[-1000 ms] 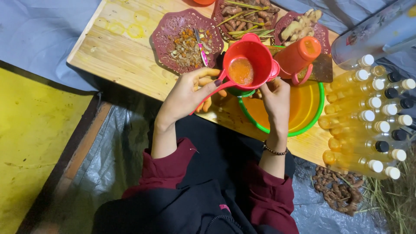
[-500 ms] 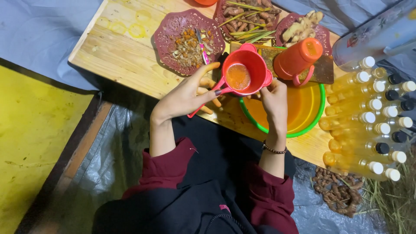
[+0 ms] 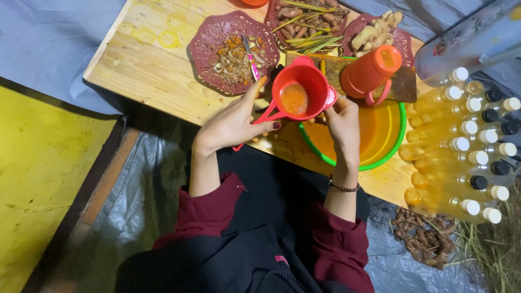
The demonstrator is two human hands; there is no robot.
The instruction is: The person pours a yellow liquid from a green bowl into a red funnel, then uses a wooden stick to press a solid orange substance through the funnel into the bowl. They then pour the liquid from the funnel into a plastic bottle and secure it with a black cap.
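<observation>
Landmark: the green basin [image 3: 400, 142] on the wooden bench [image 3: 152, 70]; every place below is told from it.
Scoop: a red scoop [image 3: 299, 93] with orange liquid in it sits just left of the basin's left rim, above the bench and not over the yellow liquid.
Left hand: the left hand [image 3: 234, 123] is closed around the scoop's handle, thumb stretched up toward the cup.
Right hand: the right hand [image 3: 343, 120] pinches the scoop's right rim with its fingertips, over the basin's left edge.
Jug: an orange jug [image 3: 371, 70] lies on its side across the basin's far rim, on a dark board [image 3: 336, 70].
Bottles: filled bottles [image 3: 461, 146] crowd together just right of the basin, most with white caps, some dark.
Plates: three dark red plates [image 3: 209, 46] of roots and stalks stand beyond the basin, on its far left.
Spill risk: in my judgement the scoop is fairly full and its cup hangs off the basin; a tilt toward the handle would send liquid onto the bench or the lap below.
Grip risk: the right hand's hold is only a rim pinch, so a wet rim could slip and let the cup swing.
Knock risk: the jug is near the scoop's far side; a lift or swing rightward could bump it off the rim.
Bottle risk: the bottles lie close-packed, so a wide elbow on the right could shove them.
</observation>
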